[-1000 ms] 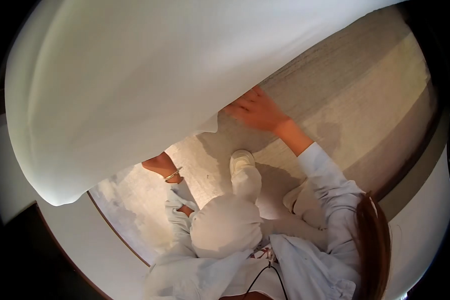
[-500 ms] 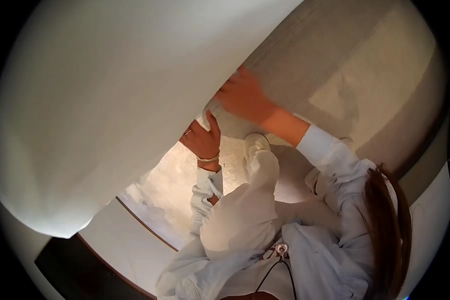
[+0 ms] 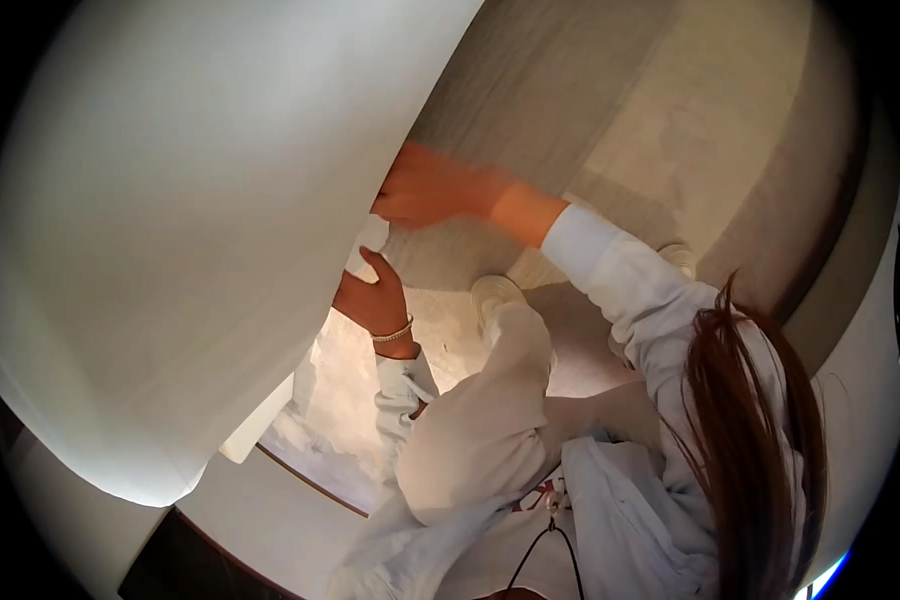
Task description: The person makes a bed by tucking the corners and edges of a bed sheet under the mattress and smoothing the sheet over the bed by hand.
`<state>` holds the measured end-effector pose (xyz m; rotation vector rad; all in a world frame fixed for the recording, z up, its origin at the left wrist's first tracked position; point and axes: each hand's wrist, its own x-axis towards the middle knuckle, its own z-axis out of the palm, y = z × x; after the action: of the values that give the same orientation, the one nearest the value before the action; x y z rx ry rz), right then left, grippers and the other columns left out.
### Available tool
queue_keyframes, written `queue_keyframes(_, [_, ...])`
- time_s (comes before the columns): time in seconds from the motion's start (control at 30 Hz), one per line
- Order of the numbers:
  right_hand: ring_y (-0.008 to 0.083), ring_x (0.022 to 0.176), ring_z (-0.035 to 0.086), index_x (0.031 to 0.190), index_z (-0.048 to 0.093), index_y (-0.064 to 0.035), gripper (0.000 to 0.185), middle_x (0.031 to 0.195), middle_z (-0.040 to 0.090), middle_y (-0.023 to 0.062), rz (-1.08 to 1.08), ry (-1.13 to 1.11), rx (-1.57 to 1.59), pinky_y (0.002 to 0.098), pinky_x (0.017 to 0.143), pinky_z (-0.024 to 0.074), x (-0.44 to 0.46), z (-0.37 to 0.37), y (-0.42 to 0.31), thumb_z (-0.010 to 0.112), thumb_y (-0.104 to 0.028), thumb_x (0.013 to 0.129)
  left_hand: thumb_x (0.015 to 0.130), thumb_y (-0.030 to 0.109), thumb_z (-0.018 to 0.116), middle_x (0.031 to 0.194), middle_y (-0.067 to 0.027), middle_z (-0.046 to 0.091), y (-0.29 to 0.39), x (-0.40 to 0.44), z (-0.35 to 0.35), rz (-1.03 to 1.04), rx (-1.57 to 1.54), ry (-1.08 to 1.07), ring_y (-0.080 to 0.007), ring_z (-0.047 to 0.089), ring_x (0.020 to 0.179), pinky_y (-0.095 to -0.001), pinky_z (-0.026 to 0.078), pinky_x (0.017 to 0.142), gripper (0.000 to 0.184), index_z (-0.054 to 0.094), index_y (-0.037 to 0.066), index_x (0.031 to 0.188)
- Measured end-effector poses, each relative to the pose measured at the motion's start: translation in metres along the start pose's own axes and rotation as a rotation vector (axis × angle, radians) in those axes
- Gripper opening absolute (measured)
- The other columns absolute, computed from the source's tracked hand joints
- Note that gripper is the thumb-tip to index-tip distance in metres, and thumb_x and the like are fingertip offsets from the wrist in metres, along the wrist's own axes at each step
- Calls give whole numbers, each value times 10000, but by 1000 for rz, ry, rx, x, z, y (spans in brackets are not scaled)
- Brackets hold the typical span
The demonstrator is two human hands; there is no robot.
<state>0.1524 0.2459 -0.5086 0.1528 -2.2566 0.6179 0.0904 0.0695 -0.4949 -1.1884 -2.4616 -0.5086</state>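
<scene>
A big, smooth, pale surface with a rounded lower corner (image 3: 200, 230) fills the left of the view; I cannot tell what it is. My left hand (image 3: 372, 303), with a beaded bracelet at the wrist, is at its right edge. The thumb stands up and apart, while the other fingers go out of sight behind that edge. Farther up the same edge is my right hand (image 3: 435, 188), smeared by motion, its fingertips hidden. Just below the right hand shows a small white piece (image 3: 372, 242), perhaps paper or cloth. Whether either hand grips anything is hidden.
Below lies a grey-beige floor (image 3: 530, 110) with light and shadow patches. My bent knee (image 3: 460, 450) and a pale shoe (image 3: 495, 295) are close under the hands. Long hair (image 3: 750, 450) hangs at the right. A white panel (image 3: 270, 525) with a dark border curves along the lower left.
My right hand has moved left and slightly down along the edge. The pale surface's edge now stands steeper and farther left in view, and more of the small white piece shows.
</scene>
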Motion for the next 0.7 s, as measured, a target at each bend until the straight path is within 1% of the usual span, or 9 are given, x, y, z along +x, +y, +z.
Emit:
queue_keyframes(0.13, [320, 963, 542, 991, 587, -33, 297, 1044, 576, 130, -55, 145, 45, 389, 923, 390, -7, -45, -7, 599, -4, 696, 790, 193, 569, 1274, -326, 341, 8, 2, -9, -74, -76, 77, -460, 332, 1167, -502, 249, 980, 654, 274, -114, 1286])
queue_keyframes(0.2, [278, 929, 567, 1067, 587, -45, 328, 1039, 594, 115, 563, 493, 122, 355, 838, 450, -13, -23, -9, 586, -31, 739, 784, 187, 569, 1303, -331, 284, 11, -5, -9, -116, -150, 59, -468, 290, 1184, -530, 218, 988, 688, 233, -112, 1303])
queue_keyframes(0.23, [278, 929, 567, 1067, 587, -45, 328, 1039, 594, 115, 548, 485, 113, 355, 838, 450, -2, -23, -10, 586, -31, 739, 783, 159, 554, 1295, -329, 295, 11, -11, -7, -125, -168, 72, -465, 306, 1171, -523, 226, 982, 660, 238, -121, 1290])
queue_keyframes(0.3, [195, 861, 589, 1034, 586, -17, 285, 984, 617, 126, 925, 606, 901, 325, 761, 473, 27, -23, -9, 609, -59, 753, 767, 104, 536, 1331, -300, 261, 6, -26, 3, -137, -162, -5, -453, 297, 1188, -529, 223, 985, 679, 193, -103, 1316])
queue_keyframes(0.33, [195, 861, 589, 1034, 586, -17, 285, 984, 617, 126, 919, 607, 895, 325, 761, 473, 33, -21, -13, 609, -59, 753, 767, 104, 536, 1331, -300, 261, 8, -30, -4, -135, -168, 1, -453, 297, 1188, -529, 223, 985, 679, 193, -103, 1316])
queue_keyframes(0.43, [159, 686, 596, 969, 586, 15, 228, 761, 637, 117, 854, 346, 752, 296, 625, 474, 44, -14, -22, 619, -81, 764, 757, 88, 537, 1330, -269, 303, 11, -19, -12, 291, -293, -92, -425, 316, 1204, -529, 228, 993, 652, 250, -70, 1321])
queue_keyframes(0.53, [216, 834, 598, 970, 594, -7, 244, 895, 628, 121, 757, 431, 603, 319, 721, 475, 5, 11, -62, 632, -83, 741, 754, 79, 537, 1312, -242, 354, -4, -28, 0, 415, -242, -31, -385, 354, 1200, -513, 280, 967, 592, 340, -37, 1300])
queue_keyframes(0.63, [271, 1054, 517, 1031, 602, -68, 278, 1133, 556, 97, 547, 195, 180, 358, 895, 428, -26, 18, -68, 624, -81, 754, 759, 83, 542, 1243, -221, 442, -9, -28, 2, 328, -143, 65, -380, 418, 1144, -495, 330, 923, 493, 439, -34, 1228])
queue_keyframes(0.7, [248, 1191, 407, 1112, 572, -140, 413, 1234, 481, 38, 17, 153, -249, 411, 1010, 335, -52, 29, -56, 649, -148, 706, 776, 113, 554, 1167, -217, 506, -16, -31, 16, 296, 38, 10, -378, 482, 1072, -461, 375, 877, 448, 474, -35, 1192])
